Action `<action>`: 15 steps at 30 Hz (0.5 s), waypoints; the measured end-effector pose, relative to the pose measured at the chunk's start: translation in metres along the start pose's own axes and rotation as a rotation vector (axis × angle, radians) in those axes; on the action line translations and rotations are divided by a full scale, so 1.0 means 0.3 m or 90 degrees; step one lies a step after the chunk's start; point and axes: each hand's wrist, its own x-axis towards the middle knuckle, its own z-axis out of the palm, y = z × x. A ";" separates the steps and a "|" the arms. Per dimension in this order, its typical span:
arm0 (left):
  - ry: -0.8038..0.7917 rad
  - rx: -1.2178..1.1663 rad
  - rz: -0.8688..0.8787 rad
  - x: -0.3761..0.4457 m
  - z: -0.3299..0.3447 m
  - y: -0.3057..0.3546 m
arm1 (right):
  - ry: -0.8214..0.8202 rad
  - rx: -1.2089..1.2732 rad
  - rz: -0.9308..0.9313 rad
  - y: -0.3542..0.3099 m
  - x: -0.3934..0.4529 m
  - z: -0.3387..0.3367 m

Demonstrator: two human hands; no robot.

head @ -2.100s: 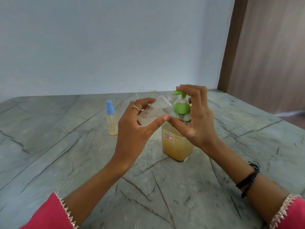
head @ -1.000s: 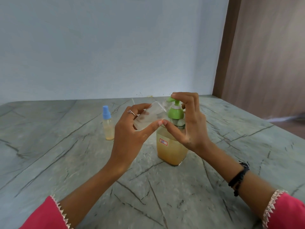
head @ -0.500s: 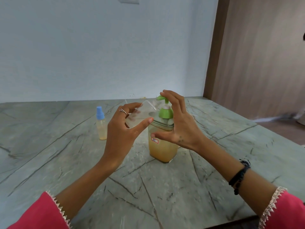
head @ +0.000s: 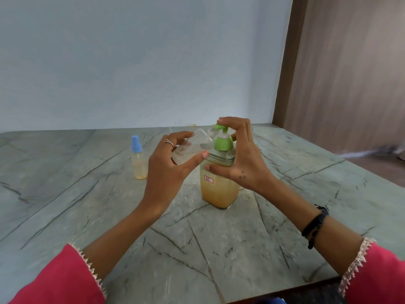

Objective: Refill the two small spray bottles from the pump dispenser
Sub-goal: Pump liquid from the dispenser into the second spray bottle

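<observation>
Since the earlier frame, the right hand (head: 238, 159) has been spread, thumb on the pump dispenser (head: 219, 185) body near the surface (head: 65, 194) centre, fingers curled on the green nozzle. The clear, nearly empty spray bottle (head: 192, 147) is pinched by the left hand (head: 168, 165); its mouth should be kept under the spout.

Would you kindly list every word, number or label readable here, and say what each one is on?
"35": handwritten on the small red-bordered sticker on the pump dispenser.
The blue-capped spray bottle and the clear spray bottle held by the left hand show no text.
</observation>
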 end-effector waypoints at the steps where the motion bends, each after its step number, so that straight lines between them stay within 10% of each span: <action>1: -0.001 0.003 0.002 -0.001 0.000 -0.003 | 0.004 -0.006 0.006 -0.002 0.001 0.002; 15: 0.004 0.012 0.008 0.001 0.003 -0.008 | -0.044 -0.070 0.005 0.000 0.001 -0.006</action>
